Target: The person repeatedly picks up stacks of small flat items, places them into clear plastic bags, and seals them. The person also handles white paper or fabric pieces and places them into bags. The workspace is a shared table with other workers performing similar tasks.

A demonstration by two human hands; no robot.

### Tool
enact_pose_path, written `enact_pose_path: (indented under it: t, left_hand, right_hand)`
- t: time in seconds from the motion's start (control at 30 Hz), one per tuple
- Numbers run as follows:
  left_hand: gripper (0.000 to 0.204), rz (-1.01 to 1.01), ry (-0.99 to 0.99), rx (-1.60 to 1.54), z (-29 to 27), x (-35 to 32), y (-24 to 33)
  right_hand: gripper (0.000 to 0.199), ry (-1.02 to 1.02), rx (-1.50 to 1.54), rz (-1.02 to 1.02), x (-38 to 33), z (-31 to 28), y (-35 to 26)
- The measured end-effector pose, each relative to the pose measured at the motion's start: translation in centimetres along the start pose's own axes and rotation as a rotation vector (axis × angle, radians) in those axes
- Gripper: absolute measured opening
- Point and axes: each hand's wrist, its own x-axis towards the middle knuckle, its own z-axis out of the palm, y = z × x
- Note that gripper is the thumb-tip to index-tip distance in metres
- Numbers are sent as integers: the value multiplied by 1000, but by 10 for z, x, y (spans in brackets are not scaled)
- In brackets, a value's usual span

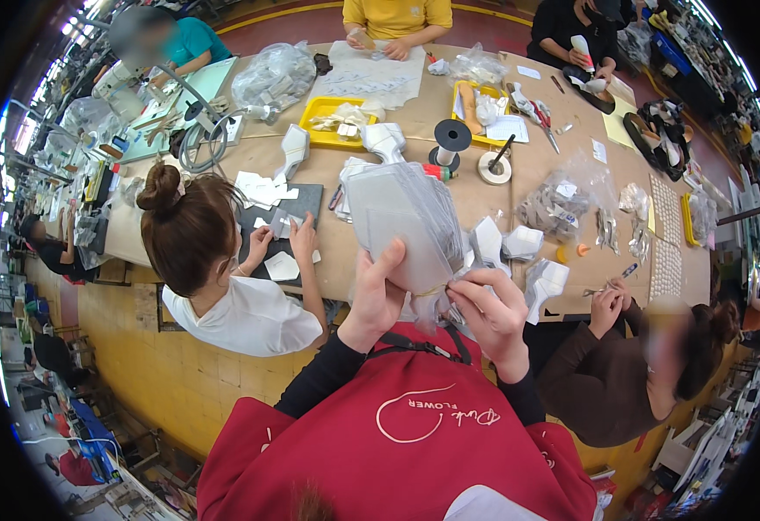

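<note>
My left hand (pixel 378 291) grips a thick stack of grey, flat shoe-shaped pieces (pixel 401 224), held upright over the table's near edge. A thin band circles the stack's lower end. My right hand (pixel 491 314) pinches that band and the stack's bottom from the right. Both forearms wear black sleeves above a red apron. White moulded pieces (pixel 527 260) lie on the table just right of my hands.
A long brown table (pixel 371 139) carries yellow trays (pixel 332 117), a black spool (pixel 451 139), clear bags of parts (pixel 562 204) and paper sheets. A person in white (pixel 223 278) sits at my left, one in brown (pixel 623 365) at my right, and others across.
</note>
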Motion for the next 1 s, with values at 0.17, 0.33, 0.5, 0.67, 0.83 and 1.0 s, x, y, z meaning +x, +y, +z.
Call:
enact_pose_path:
  t: [0.17, 0.33, 0.5, 0.67, 0.83, 1.0]
  left_hand:
    - [56, -8, -65, 101, -7, -3, 3]
    - [54, -34, -29, 56, -17, -2, 2]
    - [49, -7, 117, -54, -32, 10, 6]
    - [46, 25, 125, -129, -40, 7, 11]
    - [44, 30, 128, -112, -28, -1, 3]
    - [42, 194, 167, -68, -19, -3, 6]
  right_hand:
    - [19, -223, 63, -13, 7, -8, 5]
    - [14, -513, 220, -23, 2, -18, 3]
    - [9, -718, 549, -186, -10, -5, 3]
    - [16, -676, 538, -187, -25, 23, 3]
    - [24, -571, 642, -250, -36, 31, 0]
    - [21, -641, -12, -231, -40, 53, 11]
